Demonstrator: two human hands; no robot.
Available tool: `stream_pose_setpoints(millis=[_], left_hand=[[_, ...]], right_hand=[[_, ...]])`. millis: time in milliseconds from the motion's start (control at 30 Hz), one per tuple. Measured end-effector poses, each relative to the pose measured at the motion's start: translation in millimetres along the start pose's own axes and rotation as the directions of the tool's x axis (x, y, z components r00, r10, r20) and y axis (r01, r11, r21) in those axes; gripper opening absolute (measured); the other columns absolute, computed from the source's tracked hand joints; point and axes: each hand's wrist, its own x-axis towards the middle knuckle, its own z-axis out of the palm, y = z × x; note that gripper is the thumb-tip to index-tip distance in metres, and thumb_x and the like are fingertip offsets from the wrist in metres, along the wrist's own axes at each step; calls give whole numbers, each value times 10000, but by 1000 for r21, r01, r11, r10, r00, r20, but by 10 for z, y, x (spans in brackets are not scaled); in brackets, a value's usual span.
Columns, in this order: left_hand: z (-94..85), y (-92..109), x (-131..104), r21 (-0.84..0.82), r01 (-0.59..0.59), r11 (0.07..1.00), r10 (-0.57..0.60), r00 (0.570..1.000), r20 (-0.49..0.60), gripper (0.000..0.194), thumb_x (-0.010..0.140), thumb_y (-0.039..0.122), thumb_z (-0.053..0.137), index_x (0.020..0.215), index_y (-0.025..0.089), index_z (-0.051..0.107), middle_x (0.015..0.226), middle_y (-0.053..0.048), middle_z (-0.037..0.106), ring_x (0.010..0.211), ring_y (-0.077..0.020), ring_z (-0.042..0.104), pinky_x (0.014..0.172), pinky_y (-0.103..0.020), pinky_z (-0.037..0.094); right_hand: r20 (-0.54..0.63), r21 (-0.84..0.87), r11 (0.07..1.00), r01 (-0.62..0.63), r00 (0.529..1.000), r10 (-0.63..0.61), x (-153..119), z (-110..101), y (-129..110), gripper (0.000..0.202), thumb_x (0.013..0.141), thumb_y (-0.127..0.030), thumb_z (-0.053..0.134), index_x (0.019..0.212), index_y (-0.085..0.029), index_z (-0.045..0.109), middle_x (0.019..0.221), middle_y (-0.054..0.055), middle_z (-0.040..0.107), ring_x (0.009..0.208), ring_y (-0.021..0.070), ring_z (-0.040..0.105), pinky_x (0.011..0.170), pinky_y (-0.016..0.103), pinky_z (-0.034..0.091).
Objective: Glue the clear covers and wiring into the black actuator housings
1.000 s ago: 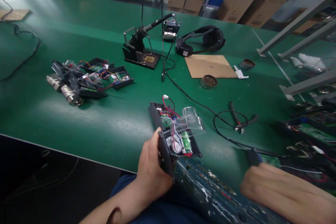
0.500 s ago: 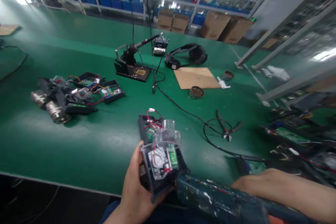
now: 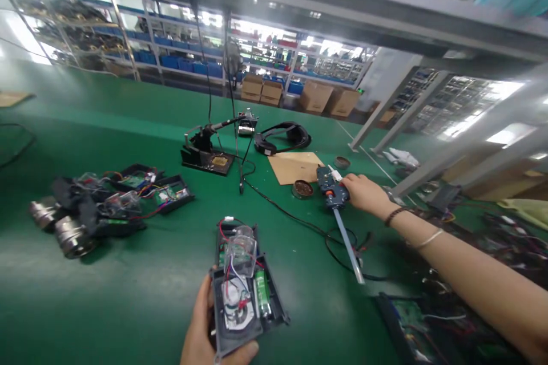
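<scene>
My left hand (image 3: 201,319) grips a dark plastic electronics housing (image 3: 274,296) from below and the left, thumb at its near edge. Inside it lie a green cylindrical battery (image 3: 262,293), a white round part (image 3: 233,292) and thin wires. A clear plastic piece (image 3: 240,251) rests on its far part, beside a second open half with a circuit board. Out at the right, my right hand (image 3: 363,191) is closed at a dark blue glue gun (image 3: 331,187), fingers partly hidden. A translucent glue stick (image 3: 347,245) sticks out of the gun towards me.
Several wired housings with metal cylinders (image 3: 72,236) lie left. A soldering iron stand (image 3: 209,159), headset (image 3: 282,137), cardboard sheet (image 3: 291,167) and round tin (image 3: 302,189) stand farther back. Pliers (image 3: 363,245) and a black cable lie beneath the glue stick; more electronics (image 3: 406,319) are at right.
My right hand has carried the glue gun away from the housing, forward and right to beside the tin. My left hand keeps hold of the housing. The camera view has tilted up.
</scene>
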Motion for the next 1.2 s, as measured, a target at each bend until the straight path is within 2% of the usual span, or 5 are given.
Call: stream_pose_setpoints(millis=[300, 400, 533, 733, 1200], left_hand=[[-44, -34, -21, -52, -41, 998, 49, 984, 168, 1083, 647, 684, 720, 1442, 131, 234, 1338, -223, 532, 1223, -373, 541, 986, -478, 501], [-32, -22, -54, -46, -79, 996, 88, 963, 256, 1093, 630, 642, 760, 1434, 121, 233, 1341, -236, 524, 1206, -373, 553, 1002, -513, 480], [5, 103, -123, -49, -86, 995, 98, 918, 385, 1050, 652, 525, 793, 1434, 118, 223, 1369, -225, 505, 1239, -350, 529, 1028, -489, 460], [-63, 226, -172, -4, -69, 998, 63, 885, 462, 966, 660, 239, 775, 1443, 142, 218, 1397, -194, 492, 1283, -325, 491, 1064, -478, 421], [-146, 284, -212, 84, -198, 977, 134, 868, 478, 1097, 622, 350, 867, 1484, 196, 206, 1391, -168, 505, 1255, -306, 519, 1064, -456, 421]], right_hand=[[-164, 300, 928, 219, 971, -176, -314, -421, -747, 266, 945, -201, 452, 1164, -148, 593, 1188, 110, 608, 1103, 267, 569, 984, 405, 451], [-277, 643, 617, 454, 888, -366, -716, -770, -1228, 313, 994, -352, 391, 1077, -179, 638, 1063, 79, 656, 973, 238, 620, 871, 367, 509], [-141, 813, 428, 395, 847, -513, -953, -974, -1617, 348, 996, -351, 372, 1052, -144, 647, 990, 93, 669, 891, 239, 631, 781, 367, 514], [-105, 882, 337, 330, 834, -541, -1218, -953, -1682, 56, 890, -201, 598, 940, -184, 617, 829, 9, 589, 674, 157, 546, 588, 236, 463], [-429, 710, 322, 626, 748, -506, -1781, -675, -1831, 175, 1015, -157, 410, 1158, -203, 498, 996, 82, 582, 875, 187, 601, 767, 242, 544]])
